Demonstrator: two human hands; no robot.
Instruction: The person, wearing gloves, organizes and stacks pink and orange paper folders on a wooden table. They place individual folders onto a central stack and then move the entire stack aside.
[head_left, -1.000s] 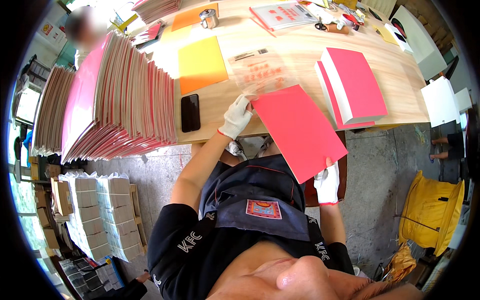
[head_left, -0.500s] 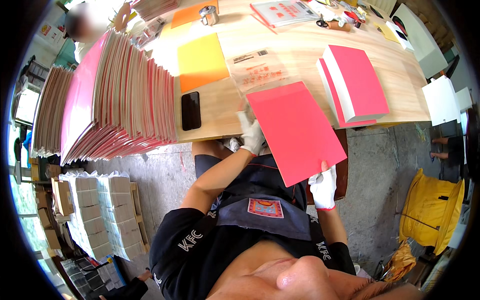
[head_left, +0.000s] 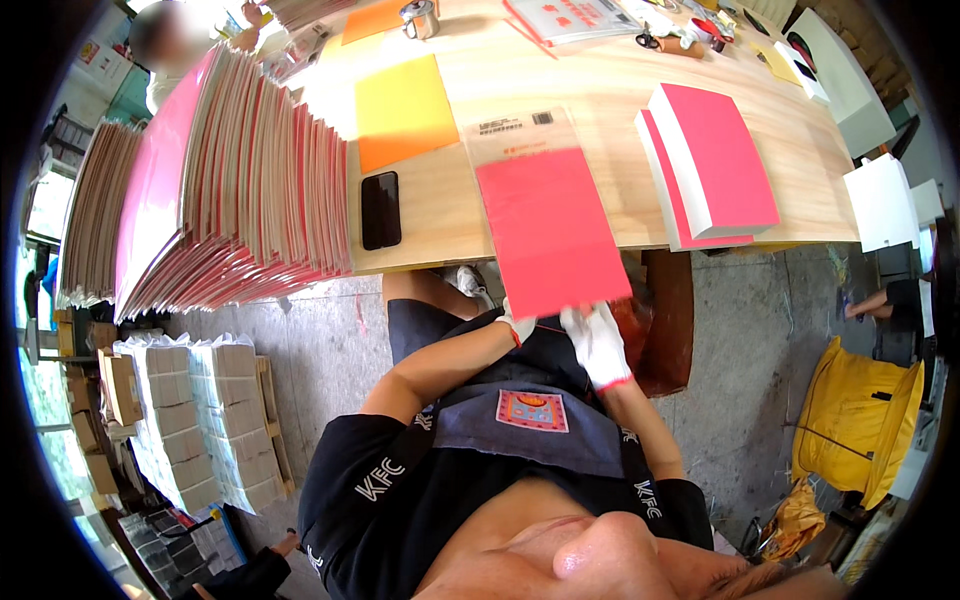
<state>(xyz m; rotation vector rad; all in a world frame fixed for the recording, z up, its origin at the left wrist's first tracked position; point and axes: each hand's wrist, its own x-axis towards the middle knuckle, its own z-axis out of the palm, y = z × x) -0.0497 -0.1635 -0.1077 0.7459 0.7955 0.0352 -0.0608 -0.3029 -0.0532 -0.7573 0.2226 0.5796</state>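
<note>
A flat pink-covered booklet (head_left: pixel 555 235) reaches over the table's near edge, its far end on a clear plastic bag (head_left: pixel 515 130) with a barcode and red print. The booklet's far part seems to be inside the bag, with the bag's end showing beyond it. My right hand (head_left: pixel 598 348), in a white glove, grips the near edge of the booklet. My left hand (head_left: pixel 518 326), gloved too, is under the booklet's near left corner, and its fingers are hidden.
Pink-covered stacks (head_left: pixel 715 165) stand to the right. A black phone (head_left: pixel 381 210), yellow-orange sheets (head_left: pixel 405 112) and a tall row of bagged pink booklets (head_left: pixel 245 180) are to the left. A metal cup (head_left: pixel 419 19) sits farther back. Another person (head_left: pixel 175 50) is at the far left.
The booklet has moved left and away from me, over the bag, and turned straighter. My right hand moved left with it, and my left hand came nearer to me, under the booklet.
</note>
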